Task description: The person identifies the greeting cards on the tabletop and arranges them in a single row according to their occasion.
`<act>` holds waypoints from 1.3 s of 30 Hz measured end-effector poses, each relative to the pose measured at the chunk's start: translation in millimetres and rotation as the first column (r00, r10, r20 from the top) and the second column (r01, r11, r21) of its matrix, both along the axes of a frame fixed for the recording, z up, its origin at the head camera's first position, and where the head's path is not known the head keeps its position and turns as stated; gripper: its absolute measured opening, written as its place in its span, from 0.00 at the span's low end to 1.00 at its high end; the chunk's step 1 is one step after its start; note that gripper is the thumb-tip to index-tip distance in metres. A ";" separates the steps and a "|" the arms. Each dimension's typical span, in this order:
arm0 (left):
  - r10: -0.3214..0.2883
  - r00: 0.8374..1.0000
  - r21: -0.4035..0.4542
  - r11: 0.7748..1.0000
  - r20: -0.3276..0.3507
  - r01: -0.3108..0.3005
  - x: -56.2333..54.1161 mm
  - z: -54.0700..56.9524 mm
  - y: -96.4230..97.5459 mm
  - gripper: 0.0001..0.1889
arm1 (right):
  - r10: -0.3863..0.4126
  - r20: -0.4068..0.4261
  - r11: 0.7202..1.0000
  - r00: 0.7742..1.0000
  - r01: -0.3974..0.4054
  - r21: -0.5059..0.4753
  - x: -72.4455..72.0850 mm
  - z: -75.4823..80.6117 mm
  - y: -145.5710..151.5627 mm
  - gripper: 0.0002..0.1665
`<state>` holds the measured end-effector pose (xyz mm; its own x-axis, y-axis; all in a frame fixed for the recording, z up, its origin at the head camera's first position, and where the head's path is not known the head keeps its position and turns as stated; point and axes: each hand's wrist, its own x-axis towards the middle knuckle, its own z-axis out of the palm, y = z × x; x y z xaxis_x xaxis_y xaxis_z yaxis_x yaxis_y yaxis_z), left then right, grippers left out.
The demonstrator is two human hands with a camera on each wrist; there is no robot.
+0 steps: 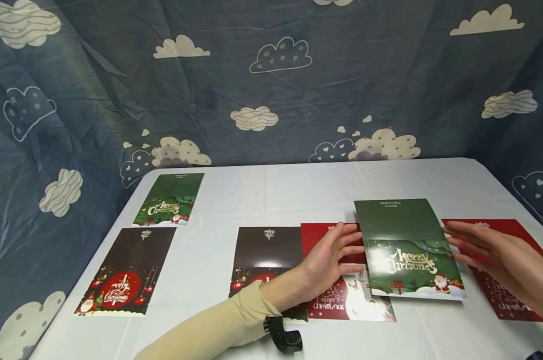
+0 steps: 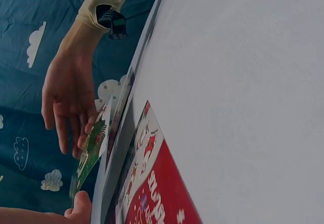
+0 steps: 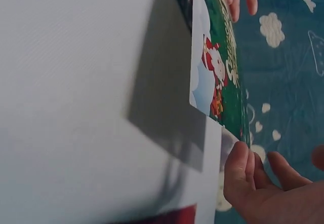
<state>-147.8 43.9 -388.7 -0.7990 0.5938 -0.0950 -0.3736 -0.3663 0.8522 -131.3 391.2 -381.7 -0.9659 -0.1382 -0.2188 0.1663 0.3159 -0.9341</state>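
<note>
A green "Merry Christmas" card (image 1: 408, 255) is raised above the white table between both hands, its shadow falling on the cloth in the right wrist view. The left hand (image 1: 327, 267) has its fingers fairly straight, the tips at the card's left edge. At the opposite edge are the fingertips of the right hand (image 1: 507, 265), also extended in the head view. Below the raised card lies a red-and-white Christmas card (image 1: 332, 295), partly covered by it and the left hand. A black card (image 1: 269, 252) overlaps its left side, under the left forearm.
Another red card (image 1: 514, 230) lies at the right, partly behind the right hand. At the table's left side a second green card (image 1: 168, 202) lies beyond a second black card (image 1: 123, 275). A cloud-patterned dark cloth (image 1: 262, 90) hangs around the table.
</note>
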 end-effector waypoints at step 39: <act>0.181 0.968 -0.120 0.972 -0.174 -0.203 -57.4 23.9 -134.7 0.27 | 0.102 -0.132 0.870 0.986 -0.153 -0.468 -54.5 34.3 -156.2 0.24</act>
